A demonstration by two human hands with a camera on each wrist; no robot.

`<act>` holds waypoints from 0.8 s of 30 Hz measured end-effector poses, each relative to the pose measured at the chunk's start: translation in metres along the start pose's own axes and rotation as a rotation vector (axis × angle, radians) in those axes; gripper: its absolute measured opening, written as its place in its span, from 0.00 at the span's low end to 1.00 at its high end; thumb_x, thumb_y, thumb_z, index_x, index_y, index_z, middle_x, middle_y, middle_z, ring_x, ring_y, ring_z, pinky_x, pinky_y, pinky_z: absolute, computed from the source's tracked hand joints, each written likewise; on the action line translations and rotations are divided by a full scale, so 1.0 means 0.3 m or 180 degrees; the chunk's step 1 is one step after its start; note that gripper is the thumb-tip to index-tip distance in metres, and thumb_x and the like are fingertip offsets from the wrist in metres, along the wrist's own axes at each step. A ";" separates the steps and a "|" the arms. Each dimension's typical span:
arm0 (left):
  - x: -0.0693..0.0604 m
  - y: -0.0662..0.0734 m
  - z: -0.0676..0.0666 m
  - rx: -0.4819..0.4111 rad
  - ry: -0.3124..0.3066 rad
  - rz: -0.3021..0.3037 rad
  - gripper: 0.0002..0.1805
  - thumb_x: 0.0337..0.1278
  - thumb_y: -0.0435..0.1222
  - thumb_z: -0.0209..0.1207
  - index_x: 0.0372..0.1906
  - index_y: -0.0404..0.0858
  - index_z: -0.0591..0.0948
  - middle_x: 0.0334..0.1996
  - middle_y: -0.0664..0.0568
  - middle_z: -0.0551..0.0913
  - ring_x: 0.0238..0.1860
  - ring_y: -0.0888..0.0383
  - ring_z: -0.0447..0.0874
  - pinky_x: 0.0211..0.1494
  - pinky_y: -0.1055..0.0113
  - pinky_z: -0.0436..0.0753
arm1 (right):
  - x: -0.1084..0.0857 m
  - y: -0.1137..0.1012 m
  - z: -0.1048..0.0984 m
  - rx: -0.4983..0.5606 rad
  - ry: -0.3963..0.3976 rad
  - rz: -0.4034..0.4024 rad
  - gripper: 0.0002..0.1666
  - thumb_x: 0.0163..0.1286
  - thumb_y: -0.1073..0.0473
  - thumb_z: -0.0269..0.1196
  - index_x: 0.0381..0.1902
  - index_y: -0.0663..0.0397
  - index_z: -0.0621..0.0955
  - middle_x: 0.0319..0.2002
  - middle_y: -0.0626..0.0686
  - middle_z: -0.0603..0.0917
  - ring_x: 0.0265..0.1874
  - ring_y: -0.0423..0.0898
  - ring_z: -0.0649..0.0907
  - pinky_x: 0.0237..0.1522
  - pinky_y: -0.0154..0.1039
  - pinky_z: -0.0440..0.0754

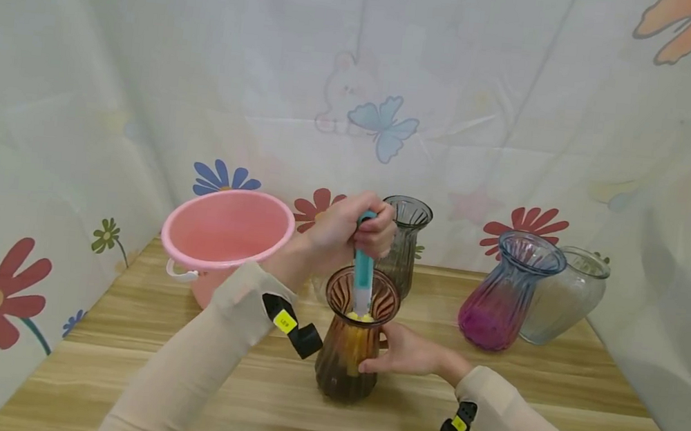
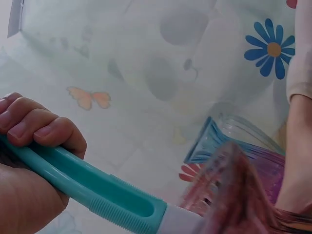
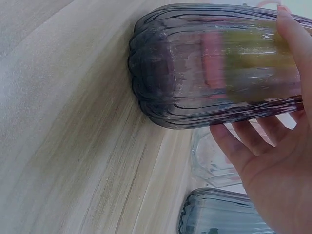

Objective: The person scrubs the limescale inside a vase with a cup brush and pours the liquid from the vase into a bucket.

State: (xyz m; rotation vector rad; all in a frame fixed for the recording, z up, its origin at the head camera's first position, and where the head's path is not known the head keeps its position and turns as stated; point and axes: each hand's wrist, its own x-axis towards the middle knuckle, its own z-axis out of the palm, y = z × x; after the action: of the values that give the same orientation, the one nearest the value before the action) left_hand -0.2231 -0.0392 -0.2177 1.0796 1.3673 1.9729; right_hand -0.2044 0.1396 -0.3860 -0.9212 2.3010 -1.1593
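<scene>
My left hand (image 1: 359, 227) grips the teal handle of a bottle brush (image 1: 363, 273) from above, fingers wrapped round it. Its white neck goes down through the flared mouth of a ribbed amber-and-grey glass vase (image 1: 334, 363). The yellow brush head sits inside, blurred behind the glass in the right wrist view. Low on the vase's right side, my right hand (image 1: 410, 352) holds the body, thumb in front and fingers behind. The vase is roughly upright at the table (image 1: 420, 417). In the left wrist view the handle (image 2: 107, 190) lies across my palm.
A pink bucket (image 1: 225, 259) with a white handle stands at the left. Behind the held vase is a dark grey glass vase (image 1: 403, 249). At the right, a blue-and-pink vase (image 1: 502, 300) stands beside a clear vase (image 1: 571, 300). Printed cloth (image 1: 486, 118) hangs round the table.
</scene>
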 end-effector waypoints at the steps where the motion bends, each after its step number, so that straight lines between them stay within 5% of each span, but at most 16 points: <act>1: -0.003 -0.022 -0.004 -0.0007 0.0016 -0.0027 0.21 0.56 0.32 0.31 0.09 0.45 0.55 0.07 0.59 0.56 0.11 0.61 0.47 0.21 0.67 0.50 | 0.000 0.000 0.000 -0.0022 0.0008 -0.0007 0.41 0.58 0.53 0.66 0.65 0.56 0.60 0.59 0.55 0.70 0.57 0.49 0.73 0.55 0.40 0.73; 10: -0.038 -0.169 -0.039 0.0075 -0.0024 -0.0267 0.23 0.63 0.35 0.30 0.10 0.43 0.56 0.08 0.58 0.57 0.12 0.60 0.51 0.22 0.69 0.55 | 0.001 0.010 0.003 -0.0009 0.0014 -0.0049 0.42 0.58 0.53 0.66 0.65 0.55 0.58 0.59 0.55 0.68 0.54 0.47 0.73 0.52 0.38 0.75; 19: -0.047 -0.179 -0.050 0.0068 -0.0081 -0.0293 0.22 0.63 0.36 0.32 0.10 0.45 0.57 0.08 0.59 0.58 0.12 0.60 0.51 0.23 0.68 0.56 | -0.008 -0.011 -0.025 -0.0042 -0.0171 -0.0089 0.44 0.59 0.54 0.64 0.67 0.59 0.54 0.63 0.58 0.64 0.60 0.52 0.68 0.55 0.43 0.73; 24: -0.045 -0.178 -0.047 0.0085 -0.0056 -0.0284 0.22 0.63 0.36 0.31 0.10 0.44 0.56 0.08 0.58 0.57 0.12 0.60 0.51 0.22 0.68 0.56 | 0.005 -0.011 -0.033 0.0039 -0.0204 -0.0160 0.40 0.59 0.55 0.64 0.65 0.56 0.57 0.61 0.54 0.66 0.59 0.47 0.69 0.59 0.42 0.70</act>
State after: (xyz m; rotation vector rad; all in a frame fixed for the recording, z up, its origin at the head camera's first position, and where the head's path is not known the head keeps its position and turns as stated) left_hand -0.2290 -0.0373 -0.2740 1.0276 1.4114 1.8822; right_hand -0.2101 0.1425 -0.3778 -1.0026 2.2295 -1.1461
